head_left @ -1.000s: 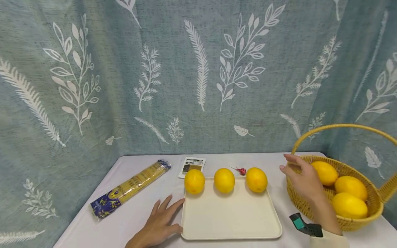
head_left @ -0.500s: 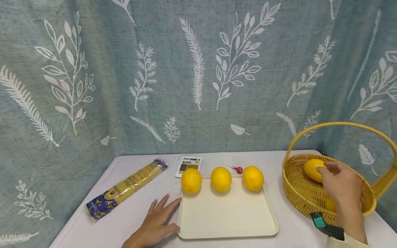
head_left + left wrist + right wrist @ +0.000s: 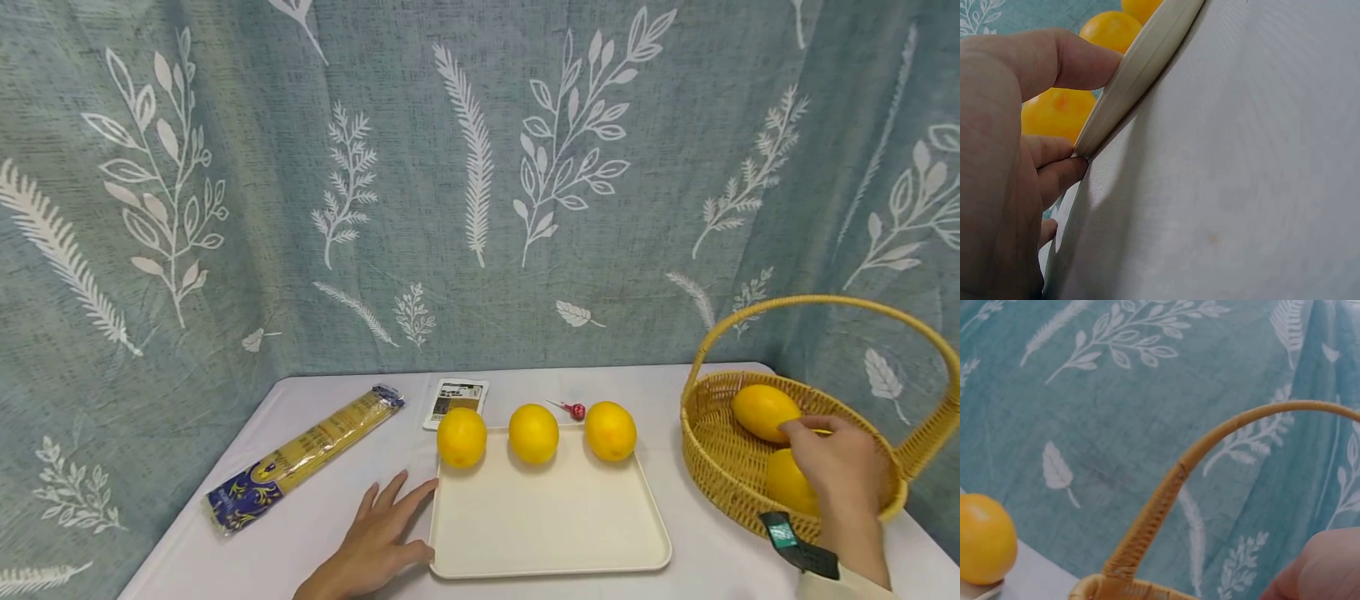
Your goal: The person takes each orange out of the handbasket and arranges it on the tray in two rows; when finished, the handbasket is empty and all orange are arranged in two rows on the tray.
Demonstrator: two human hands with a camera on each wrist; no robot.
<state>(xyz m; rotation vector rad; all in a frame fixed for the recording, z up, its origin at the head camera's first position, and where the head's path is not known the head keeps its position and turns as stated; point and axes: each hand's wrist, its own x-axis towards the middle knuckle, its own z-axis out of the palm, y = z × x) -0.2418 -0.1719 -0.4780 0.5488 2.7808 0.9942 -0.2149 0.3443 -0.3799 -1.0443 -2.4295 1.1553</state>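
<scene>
A cream tray (image 3: 551,525) lies on the table with three lemons along its far edge: a left lemon (image 3: 461,437), a middle lemon (image 3: 533,434) and a right lemon (image 3: 610,431). My left hand (image 3: 378,537) rests at the tray's left side with spread fingers. Its thumb (image 3: 1088,62) touches the rim in the left wrist view. My right hand (image 3: 843,467) reaches into a wicker basket (image 3: 720,467), curled around a mostly hidden lemon (image 3: 822,432). Beside it lie a far lemon (image 3: 765,412) and a near lemon (image 3: 791,483).
The basket's tall handle (image 3: 832,300) arches above the right hand. A pack of noodles (image 3: 307,458) lies at the left. Behind the tray are a flat white packet (image 3: 456,398) and a red lollipop (image 3: 576,411). A patterned curtain (image 3: 420,183) stands at the back.
My right hand has moved right and down into the basket, among the lemons. The near lemon has shifted left. The left hand stays at the tray's edge.
</scene>
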